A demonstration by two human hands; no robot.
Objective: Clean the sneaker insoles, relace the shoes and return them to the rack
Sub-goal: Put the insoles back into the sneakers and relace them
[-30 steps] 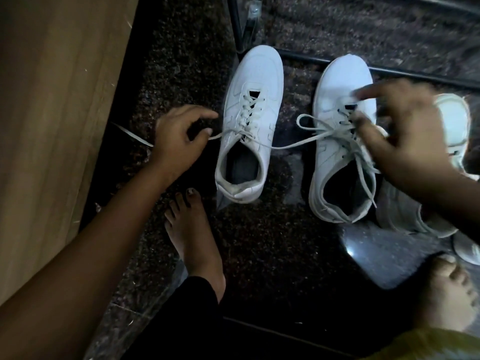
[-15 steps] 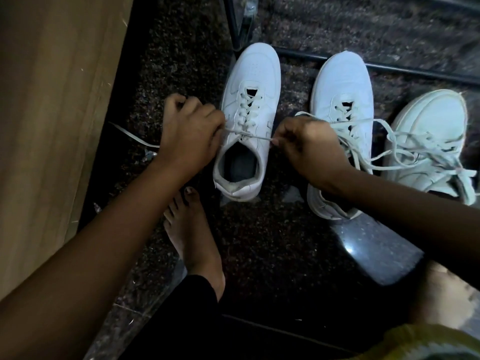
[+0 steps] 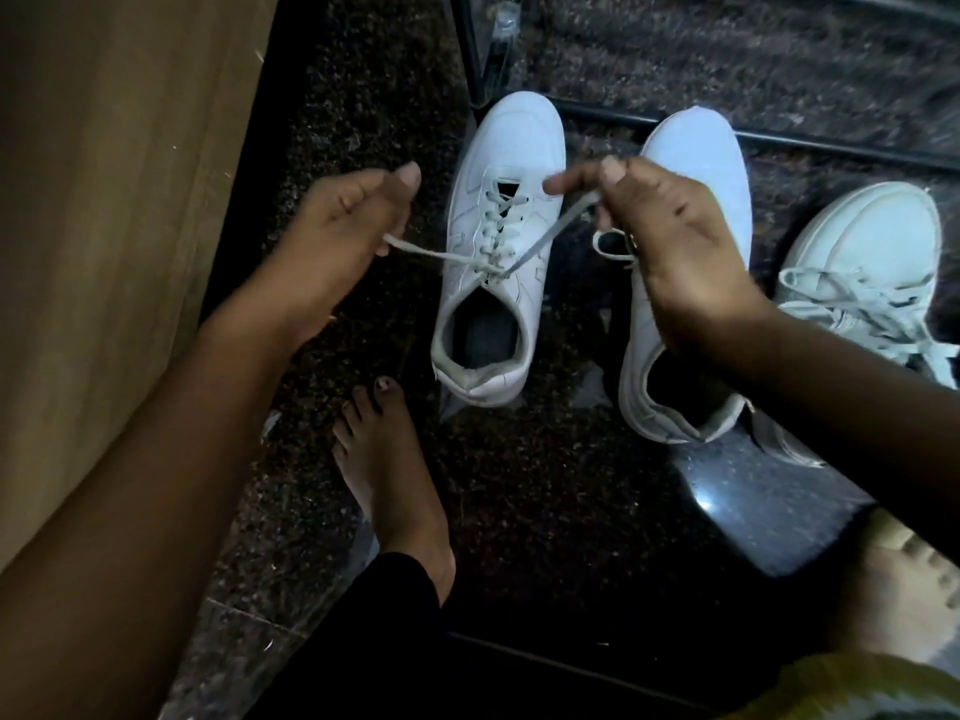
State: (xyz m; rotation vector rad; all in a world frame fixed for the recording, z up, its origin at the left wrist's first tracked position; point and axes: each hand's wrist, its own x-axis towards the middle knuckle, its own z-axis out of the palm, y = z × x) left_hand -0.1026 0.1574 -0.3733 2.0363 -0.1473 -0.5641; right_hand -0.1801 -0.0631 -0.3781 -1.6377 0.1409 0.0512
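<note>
A white sneaker (image 3: 498, 252) stands on the dark floor, toe pointing away, laced up to its top eyelets. Its white lace (image 3: 447, 256) crosses above the tongue, and both ends are pulled taut. My left hand (image 3: 337, 236) grips the left end just left of the sneaker. My right hand (image 3: 670, 236) pinches the right end, raised over the second white sneaker (image 3: 685, 314), which it partly hides. Dark insoles show inside both shoe openings.
A third white sneaker (image 3: 862, 272) with loose laces lies at the right. The rack's black metal bar (image 3: 779, 140) runs behind the shoes. A wooden panel (image 3: 104, 200) fills the left. My bare foot (image 3: 389, 470) rests below the left sneaker.
Both hands have risen and spread apart, drawing the two lace ends up and outward. One second ago my right hand was at the second sneaker's laces.
</note>
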